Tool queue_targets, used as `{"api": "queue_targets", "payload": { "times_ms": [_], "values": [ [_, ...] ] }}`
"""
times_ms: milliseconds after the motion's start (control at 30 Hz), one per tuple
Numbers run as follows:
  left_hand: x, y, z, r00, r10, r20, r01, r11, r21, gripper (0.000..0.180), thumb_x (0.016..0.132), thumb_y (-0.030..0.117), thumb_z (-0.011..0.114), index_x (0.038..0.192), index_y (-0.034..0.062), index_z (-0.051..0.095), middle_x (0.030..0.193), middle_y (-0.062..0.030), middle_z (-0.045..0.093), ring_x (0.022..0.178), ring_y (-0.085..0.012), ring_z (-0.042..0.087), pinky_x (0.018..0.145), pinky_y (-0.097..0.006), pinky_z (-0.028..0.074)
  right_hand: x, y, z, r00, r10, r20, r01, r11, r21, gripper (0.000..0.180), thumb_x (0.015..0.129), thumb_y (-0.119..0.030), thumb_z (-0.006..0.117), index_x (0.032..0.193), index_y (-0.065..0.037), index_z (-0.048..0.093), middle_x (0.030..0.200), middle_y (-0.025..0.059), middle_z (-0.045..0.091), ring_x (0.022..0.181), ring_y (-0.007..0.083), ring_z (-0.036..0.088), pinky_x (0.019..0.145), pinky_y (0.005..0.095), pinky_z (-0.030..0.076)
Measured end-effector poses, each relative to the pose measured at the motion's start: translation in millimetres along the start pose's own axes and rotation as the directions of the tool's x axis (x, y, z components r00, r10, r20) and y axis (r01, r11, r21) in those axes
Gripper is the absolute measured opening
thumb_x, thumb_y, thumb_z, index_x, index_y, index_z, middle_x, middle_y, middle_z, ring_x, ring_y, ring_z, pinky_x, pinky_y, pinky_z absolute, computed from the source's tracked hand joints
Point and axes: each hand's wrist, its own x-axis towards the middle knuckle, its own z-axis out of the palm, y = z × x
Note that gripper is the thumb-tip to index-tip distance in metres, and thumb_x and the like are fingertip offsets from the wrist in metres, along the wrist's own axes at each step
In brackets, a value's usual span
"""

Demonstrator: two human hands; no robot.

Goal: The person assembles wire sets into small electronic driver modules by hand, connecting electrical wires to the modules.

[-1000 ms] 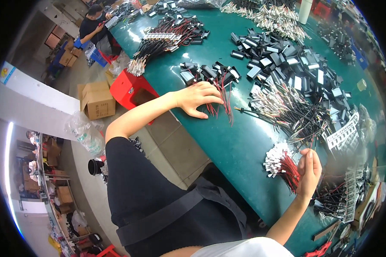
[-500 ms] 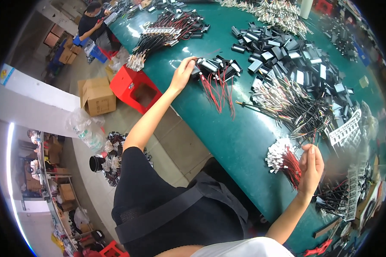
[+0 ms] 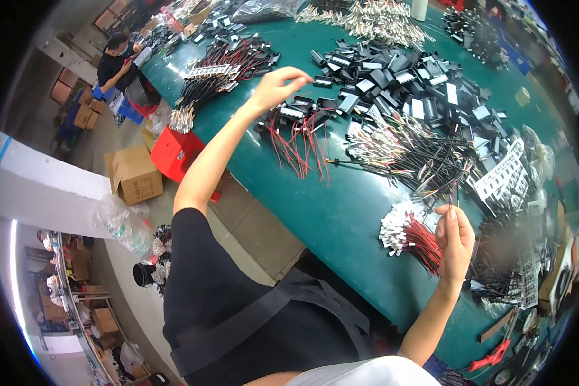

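Overhead, left hand (image 3: 278, 87) hovers above black modules (image 3: 392, 77); right hand (image 3: 455, 241) touches red wires (image 3: 424, 239).

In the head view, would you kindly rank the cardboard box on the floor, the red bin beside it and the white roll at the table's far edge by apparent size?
1. cardboard box
2. red bin, only slightly smaller, so nearly tied
3. white roll, clearly smallest, though farther away and partly cut off

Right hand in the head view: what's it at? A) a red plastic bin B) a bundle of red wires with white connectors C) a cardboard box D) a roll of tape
B: the right hand sits against the bundle of red wires with white connectors on the green table, while the left hand is raised over the black modules with red leads.
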Motion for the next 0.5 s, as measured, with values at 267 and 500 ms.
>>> {"api": "queue_targets", "payload": {
  "times_ms": [267, 500],
  "values": [
    [34, 12, 21, 0.824, -0.055, 0.563, -0.019, 0.992, 0.126, 0.03, 0.093, 0.031, 0.053, 0.103, 0.0045, 0.065, 0.098, -0.0101, 0.066, 0.095, -0.0213, 0.062, 0.088, -0.032, 0.046, 0, -2, -6, 0.999, -0.053, -0.01, 0.053, 0.998, -0.025, 0.025, 0.098, -0.02, 0.047, 0.098, -0.002, 0.063, 0.062, -0.0055, 0.043, 0.052, 0.0003, 0.032, 0.046, 0.0169, 0.022],
    [27, -7, 15, 0.879, -0.058, 0.473, 0.044, 0.998, 0.041, 0.029, 0.092, 0.03, 0.056, 0.098, 0.0032, 0.067, 0.095, -0.0062, 0.068, 0.093, -0.0147, 0.062, 0.086, -0.03, 0.047, -2, -7, 0, 0.998, -0.027, 0.052, 0.031, 0.997, -0.073, 0.026, 0.098, -0.021, 0.047, 0.098, 0.0, 0.063, 0.062, -0.0052, 0.045, 0.053, 0.0006, 0.033, 0.047, 0.0177, 0.025]
  ]
}}
